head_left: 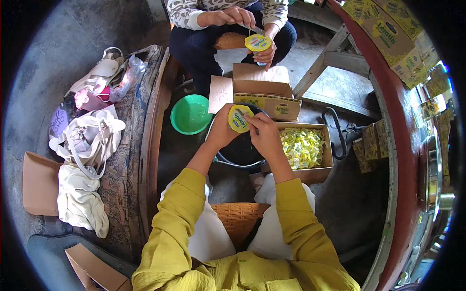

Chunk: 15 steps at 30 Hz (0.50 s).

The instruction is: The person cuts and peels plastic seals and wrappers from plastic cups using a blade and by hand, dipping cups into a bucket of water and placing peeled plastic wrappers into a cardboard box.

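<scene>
Over the black bucket (246, 148), my left hand (222, 130) is wrapped round a plastic cup (240, 119) with a yellow lid marked "Lemon". The lid faces up towards me. My right hand (263, 131) is closed in a pinch at the lid's right edge. A thin greyish strip lies across the lid by these fingertips, too small to name. To the right of the bucket, an open cardboard box (305, 175) is filled with crumpled yellow-green lids or wrappers (302, 148). Behind my hands stands another open carton (266, 101) with Lemon print.
Opposite sits a person (232, 41) holding a similar yellow-lidded cup (257, 42) and a thin metal blade. A green basin (191, 115) stands left of the bucket. Bags lie on the patterned bench (124, 160) at left. Lemon cartons (383, 31) line the red-edged table at right.
</scene>
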{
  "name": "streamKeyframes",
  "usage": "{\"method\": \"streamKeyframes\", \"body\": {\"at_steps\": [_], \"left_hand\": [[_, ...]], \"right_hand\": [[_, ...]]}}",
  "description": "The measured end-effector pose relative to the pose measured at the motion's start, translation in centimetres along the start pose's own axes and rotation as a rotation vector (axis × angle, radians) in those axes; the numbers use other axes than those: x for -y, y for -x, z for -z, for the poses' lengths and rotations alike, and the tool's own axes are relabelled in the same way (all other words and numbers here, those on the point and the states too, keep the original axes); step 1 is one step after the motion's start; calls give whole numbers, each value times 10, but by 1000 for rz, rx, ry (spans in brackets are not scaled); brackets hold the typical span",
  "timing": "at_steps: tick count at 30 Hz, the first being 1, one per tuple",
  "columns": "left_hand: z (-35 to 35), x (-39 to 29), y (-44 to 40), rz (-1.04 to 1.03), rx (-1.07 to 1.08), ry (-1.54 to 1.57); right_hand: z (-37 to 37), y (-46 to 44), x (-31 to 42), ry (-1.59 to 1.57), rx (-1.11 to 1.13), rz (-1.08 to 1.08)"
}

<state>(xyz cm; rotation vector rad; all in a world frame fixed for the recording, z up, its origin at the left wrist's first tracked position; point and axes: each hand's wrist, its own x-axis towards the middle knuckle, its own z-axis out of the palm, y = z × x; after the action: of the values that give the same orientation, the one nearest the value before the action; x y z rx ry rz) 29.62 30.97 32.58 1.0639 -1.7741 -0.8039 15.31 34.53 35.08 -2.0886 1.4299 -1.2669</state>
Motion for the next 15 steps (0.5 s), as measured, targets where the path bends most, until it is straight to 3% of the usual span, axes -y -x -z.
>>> {"method": "streamKeyframes", "body": {"at_steps": [15], "left_hand": [[-3,3,-1,6,-12,-41]], "right_hand": [[-3,2,-3,60,78,-52]]}}
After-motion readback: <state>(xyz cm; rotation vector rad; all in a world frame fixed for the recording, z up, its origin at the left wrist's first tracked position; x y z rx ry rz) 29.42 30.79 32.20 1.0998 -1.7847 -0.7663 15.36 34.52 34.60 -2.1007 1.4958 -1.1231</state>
